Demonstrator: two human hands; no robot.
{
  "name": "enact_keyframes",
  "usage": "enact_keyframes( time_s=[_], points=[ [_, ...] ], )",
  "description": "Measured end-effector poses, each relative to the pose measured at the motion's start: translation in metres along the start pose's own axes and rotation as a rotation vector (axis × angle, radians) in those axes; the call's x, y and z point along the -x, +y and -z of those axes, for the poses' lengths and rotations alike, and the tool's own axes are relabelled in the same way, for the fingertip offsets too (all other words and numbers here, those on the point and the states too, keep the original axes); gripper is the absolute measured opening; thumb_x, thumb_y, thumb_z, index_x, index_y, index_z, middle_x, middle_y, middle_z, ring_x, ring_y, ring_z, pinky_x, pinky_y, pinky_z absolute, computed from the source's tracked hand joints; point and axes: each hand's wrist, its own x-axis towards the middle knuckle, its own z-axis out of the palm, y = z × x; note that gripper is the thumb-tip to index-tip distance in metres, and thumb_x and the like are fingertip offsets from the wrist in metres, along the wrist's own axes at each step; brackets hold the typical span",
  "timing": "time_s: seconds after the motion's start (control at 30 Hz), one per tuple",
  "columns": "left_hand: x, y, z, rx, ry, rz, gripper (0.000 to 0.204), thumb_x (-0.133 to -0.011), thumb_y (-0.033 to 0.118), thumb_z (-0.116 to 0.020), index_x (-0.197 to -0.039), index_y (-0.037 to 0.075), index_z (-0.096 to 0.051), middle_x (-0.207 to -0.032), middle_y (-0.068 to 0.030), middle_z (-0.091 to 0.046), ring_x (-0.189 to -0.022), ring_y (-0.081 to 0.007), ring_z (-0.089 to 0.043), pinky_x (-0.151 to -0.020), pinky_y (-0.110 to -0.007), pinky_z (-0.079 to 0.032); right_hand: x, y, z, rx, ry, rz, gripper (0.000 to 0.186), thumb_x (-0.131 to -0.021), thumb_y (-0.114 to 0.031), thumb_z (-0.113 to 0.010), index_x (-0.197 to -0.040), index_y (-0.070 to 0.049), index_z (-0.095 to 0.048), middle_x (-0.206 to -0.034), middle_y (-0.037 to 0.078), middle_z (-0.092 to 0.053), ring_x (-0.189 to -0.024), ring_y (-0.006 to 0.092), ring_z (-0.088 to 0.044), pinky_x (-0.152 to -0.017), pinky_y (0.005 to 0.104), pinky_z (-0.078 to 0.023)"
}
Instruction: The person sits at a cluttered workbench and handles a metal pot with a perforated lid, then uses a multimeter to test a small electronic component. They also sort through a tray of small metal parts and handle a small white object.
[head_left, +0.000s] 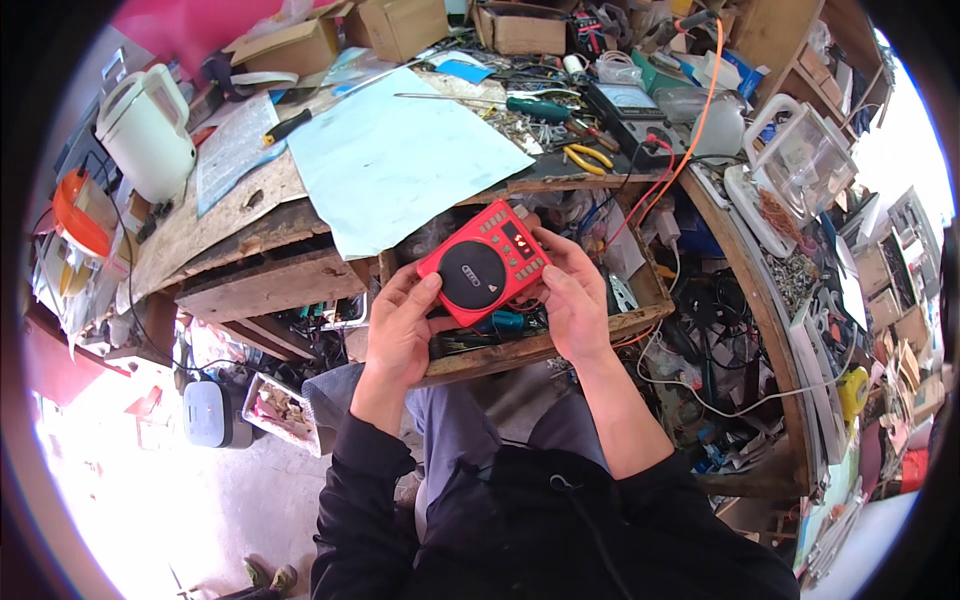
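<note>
A small red portable radio (484, 262) is held between my two hands above an open wooden drawer (545, 345). Its front faces up, with a round black speaker grille on the left and a lit display and rows of buttons on the right. My left hand (402, 312) grips the lower left edge, thumb on the front by the speaker. On the right side, my right hand (572, 292) holds the radio's edge, its thumb close to the lower buttons. The fingers beneath the radio are mostly hidden.
A pale blue sheet (400, 150) lies on the bench beyond the radio. Behind it are a green-handled screwdriver (537, 107), yellow pliers (588, 158) and a multimeter (630, 110) with red leads. A white kettle (147, 135) stands at left; an orange cable (708, 90) hangs at right.
</note>
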Motion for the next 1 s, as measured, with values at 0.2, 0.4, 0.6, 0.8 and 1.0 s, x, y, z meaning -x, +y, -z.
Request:
enact_keyframes(
  time_s=[0.2, 0.4, 0.6, 0.8, 1.0],
  points=[
    [-0.0004, -0.0001, 0.0001, -0.004, -0.012, -0.004, 0.041, -0.1, 0.021, -0.065, -0.129, -0.004, -0.053, -0.119, -0.0145, -0.067, -0.104, -0.0228, -0.071, -0.078, -0.04, -0.065, 0.001, 0.0013, 0.0027, 0.018, 0.025, -0.024, 0.051, -0.098, -0.014, -0.06, -0.145, 0.002, -0.047, -0.124, 0.011, -0.065, -0.097, 0.0144, -0.066, -0.08, 0.0287, -0.055],
    [-0.0008, -0.0007, -0.0005, -0.009, -0.014, -0.003, 0.042, -0.099, 0.022, -0.066, -0.13, -0.004, -0.052, -0.12, -0.0147, -0.067, -0.104, -0.0229, -0.071, -0.077, -0.039, -0.065, 0.0008, 0.0023, 0.0034, 0.006, 0.017, -0.012, 0.05, -0.099, -0.015, -0.06, -0.145, 0.002, -0.048, -0.119, 0.01, -0.067, -0.089, 0.013, -0.066, -0.079, 0.0281, -0.055],
    [-0.0006, 0.0007, -0.0004, -0.009, -0.012, 0.0, 0.045, -0.098, 0.022, -0.067, -0.131, -0.005, -0.051, -0.12, -0.015, -0.067, -0.104, -0.023, -0.071, -0.078, -0.039, -0.065, 0.0011, 0.0015, 0.0023, 0.021, 0.036, -0.023, 0.05, -0.099, -0.015, -0.059, -0.145, 0.002, -0.048, -0.118, 0.01, -0.067, -0.086, 0.0123, -0.066, -0.078, 0.028, -0.055],
    [-0.0004, 0.0002, 0.0013, -0.014, -0.011, 0.008, 0.046, -0.098, 0.022, -0.068, -0.131, -0.005, -0.051, -0.12, -0.015, -0.067, -0.104, -0.023, -0.071, -0.078, -0.039, -0.065, 0.0012, 0.001, 0.0013, 0.015, 0.022, -0.016, 0.05, -0.1, -0.015, -0.059, -0.145, 0.002, -0.047, -0.118, 0.01, -0.067, -0.089, 0.0123, -0.066, -0.078, 0.0275, -0.055],
    [0.0006, 0.0032, -0.0005, -0.014, -0.045, 0.032, 0.046, -0.096, 0.016, -0.069, -0.132, -0.005, -0.05, -0.12, -0.0151, -0.067, -0.104, -0.0237, -0.07, -0.082, -0.04, -0.064, 0.0007, -0.0003, -0.0042, -0.012, 0.098, 0.014, 0.05, -0.101, -0.017, -0.059, -0.145, 0.003, -0.044, -0.121, 0.011, -0.066, -0.094, 0.0136, -0.067, -0.08, 0.0288, -0.055]
  ],
)
